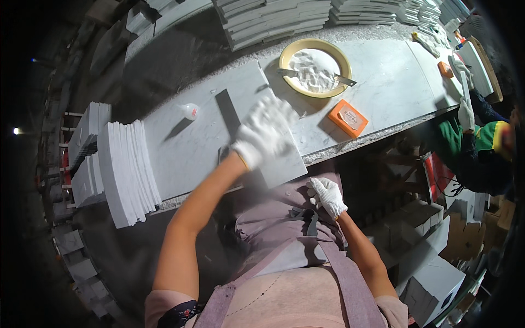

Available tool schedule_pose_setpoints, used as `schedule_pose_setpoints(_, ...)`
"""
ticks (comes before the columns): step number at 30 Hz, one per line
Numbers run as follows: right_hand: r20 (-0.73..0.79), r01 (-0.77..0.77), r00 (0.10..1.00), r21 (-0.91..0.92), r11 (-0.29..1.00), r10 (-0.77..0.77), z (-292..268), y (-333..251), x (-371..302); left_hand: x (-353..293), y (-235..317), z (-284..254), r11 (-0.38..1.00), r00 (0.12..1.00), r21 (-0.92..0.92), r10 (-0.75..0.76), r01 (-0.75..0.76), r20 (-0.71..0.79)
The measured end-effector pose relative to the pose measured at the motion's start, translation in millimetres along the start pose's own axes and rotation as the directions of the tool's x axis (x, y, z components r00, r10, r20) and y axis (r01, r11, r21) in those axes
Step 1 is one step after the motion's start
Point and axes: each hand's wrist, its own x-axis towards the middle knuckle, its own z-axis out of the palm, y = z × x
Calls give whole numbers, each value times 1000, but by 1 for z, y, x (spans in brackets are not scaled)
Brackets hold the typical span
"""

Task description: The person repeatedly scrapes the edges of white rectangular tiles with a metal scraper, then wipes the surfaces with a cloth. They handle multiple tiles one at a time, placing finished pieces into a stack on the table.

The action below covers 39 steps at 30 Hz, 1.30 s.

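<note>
I am pressing my gloved left hand point(266, 133), fingers spread flat, on a grey stone tile point(273, 139) lying at the surface's point(383, 93) near edge; it looks heavy, stiff, chip-prone, best gripped by its edges. My right hand point(327, 195) is hanging loosely curled, empty. Behind, a yellow-rimmed bowl point(315, 67) is holding white paste and a scraper point(343, 80).

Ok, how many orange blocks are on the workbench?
2. One orange block lies near the bench's front edge, right of the left hand and below the yellow bowl. A smaller one sits at the far right, by the co-worker's glove. Others may be hidden.
</note>
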Motion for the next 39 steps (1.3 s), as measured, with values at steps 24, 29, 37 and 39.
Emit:
schedule_pose_setpoints(24, 161, -23, 987, 132, 991, 1, 15, -18, -4, -171, 122, 33, -23, 850, -918, -369, 396, 376)
schedule_pose_setpoints(29, 206, 117, 972, 3, 993, -115, 30, -37, -5, -169, 120, 58, -681, 862, -717, -268, 145, 429)
schedule_pose_setpoints(37, 245, 135, 964, -100, 986, -107, 33, -49, -4, -165, 103, 63, -624, 649, -638, -261, 452, 715)
schedule_pose_setpoints(39, 264, 152, 957, -94, 984, -122, 32, -45, 0, -159, 99, 60, -590, 634, -637, -256, 495, 730)
